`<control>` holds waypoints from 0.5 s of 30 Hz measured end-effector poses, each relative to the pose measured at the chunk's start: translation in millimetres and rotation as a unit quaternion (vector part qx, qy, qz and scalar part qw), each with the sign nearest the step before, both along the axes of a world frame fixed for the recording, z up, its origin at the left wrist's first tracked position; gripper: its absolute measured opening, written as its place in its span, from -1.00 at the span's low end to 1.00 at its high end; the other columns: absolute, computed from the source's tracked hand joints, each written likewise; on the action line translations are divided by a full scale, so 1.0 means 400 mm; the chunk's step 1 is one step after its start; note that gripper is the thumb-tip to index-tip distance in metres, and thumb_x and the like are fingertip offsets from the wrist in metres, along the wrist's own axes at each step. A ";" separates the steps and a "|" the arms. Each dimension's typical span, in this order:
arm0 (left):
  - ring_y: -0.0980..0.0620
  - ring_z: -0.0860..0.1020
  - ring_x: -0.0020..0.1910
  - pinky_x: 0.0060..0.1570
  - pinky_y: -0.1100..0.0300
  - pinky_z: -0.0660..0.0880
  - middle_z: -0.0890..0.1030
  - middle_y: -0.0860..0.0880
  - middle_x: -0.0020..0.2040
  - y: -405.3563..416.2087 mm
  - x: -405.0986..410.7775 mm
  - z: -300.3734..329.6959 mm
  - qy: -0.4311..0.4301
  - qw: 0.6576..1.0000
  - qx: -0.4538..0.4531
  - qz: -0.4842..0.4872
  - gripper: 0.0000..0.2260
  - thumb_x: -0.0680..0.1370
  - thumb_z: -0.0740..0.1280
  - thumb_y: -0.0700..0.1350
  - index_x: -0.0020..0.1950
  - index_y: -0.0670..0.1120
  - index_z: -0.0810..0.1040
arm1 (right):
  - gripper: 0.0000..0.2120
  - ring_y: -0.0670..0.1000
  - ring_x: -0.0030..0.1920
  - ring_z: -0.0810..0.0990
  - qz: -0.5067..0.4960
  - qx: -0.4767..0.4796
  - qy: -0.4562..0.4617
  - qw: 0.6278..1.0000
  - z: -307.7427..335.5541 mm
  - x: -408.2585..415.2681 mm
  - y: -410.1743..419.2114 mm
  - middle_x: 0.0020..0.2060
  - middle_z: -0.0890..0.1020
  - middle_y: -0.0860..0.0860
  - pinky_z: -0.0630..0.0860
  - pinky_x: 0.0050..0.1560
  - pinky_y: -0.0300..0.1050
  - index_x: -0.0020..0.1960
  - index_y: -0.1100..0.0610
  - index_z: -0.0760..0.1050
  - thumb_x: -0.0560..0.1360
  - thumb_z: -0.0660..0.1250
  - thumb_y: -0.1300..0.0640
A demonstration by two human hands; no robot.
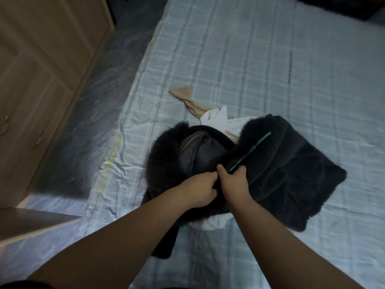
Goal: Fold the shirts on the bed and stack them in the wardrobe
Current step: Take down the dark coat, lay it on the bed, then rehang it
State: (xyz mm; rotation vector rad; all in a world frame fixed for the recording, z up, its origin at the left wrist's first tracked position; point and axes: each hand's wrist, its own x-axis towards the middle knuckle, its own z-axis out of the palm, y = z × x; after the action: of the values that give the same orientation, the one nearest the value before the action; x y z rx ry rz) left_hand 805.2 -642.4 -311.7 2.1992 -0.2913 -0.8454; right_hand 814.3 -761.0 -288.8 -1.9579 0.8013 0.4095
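head view, landmark = black fleece garment (281,174)
garment: lying partly folded on the bed (270,59), collar end pointing away from the person, lining showing at the neck opening; looks spread flat so it can be folded in place
left hand (200,190): gripping the near edge of the garment at its middle, fingers curling into the pile, clamping on fabric
right hand (234,184): touching the left hand, thumb up, fingers curling over the same edge and pinching it; both appear to be gathering the front edges together
green stick (250,152): lying on the garment's right panel, near end right at the right hand; cannot tell whether the fingers are holding it
arms: both reaching forward and down, forearms converging at the garment's middle
white cloth (216,117): peeking out under the garment's far side, more white showing under its near edge
beige cloth (187,99): beyond the garment, apart from it
wardrobe (41,69): well left of the garment, across the floor; doors appear closed
judgement: fold in progress, nothing stacked yet
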 end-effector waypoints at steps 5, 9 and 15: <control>-0.07 0.56 0.04 0.10 0.01 0.49 0.60 -0.08 0.07 -0.061 -0.042 0.141 -0.025 0.998 -0.017 -0.064 -0.78 0.57 0.29 0.05 0.08 -0.08 0.51 | -0.87 0.16 0.01 0.59 -0.009 -0.019 -0.037 0.999 0.113 -0.059 -0.092 -0.05 0.59 0.13 0.53 0.15 0.18 0.07 0.15 0.42 0.53 0.25 0.21; -0.02 0.56 0.08 0.03 0.14 0.44 0.61 -0.05 0.11 -0.115 -0.072 0.245 -0.057 0.995 0.009 -0.084 -0.69 0.63 0.19 0.15 0.13 -0.04 0.55 | -0.82 0.12 0.02 0.57 -0.014 -0.012 -0.071 0.997 0.189 -0.118 -0.187 0.00 0.58 0.12 0.53 0.16 0.16 0.14 0.11 0.38 0.53 0.20 0.23; -0.07 0.55 0.11 0.00 0.18 0.38 0.62 -0.07 0.14 -0.238 -0.177 0.350 -0.090 0.988 0.067 -0.104 -0.82 0.62 0.22 -0.05 0.12 -0.07 0.56 | -0.86 0.06 -0.15 0.50 -0.014 -0.053 -0.139 0.989 0.313 -0.259 -0.380 -0.17 0.51 0.09 0.36 -0.06 -0.08 0.09 0.17 0.34 0.57 0.12 0.32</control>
State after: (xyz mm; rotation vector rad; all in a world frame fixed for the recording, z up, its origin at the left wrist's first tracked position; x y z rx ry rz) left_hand 734.2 -737.7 -171.7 2.4058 -0.5758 -0.7975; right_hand 710.8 -912.9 -163.7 -2.0433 0.6805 0.0742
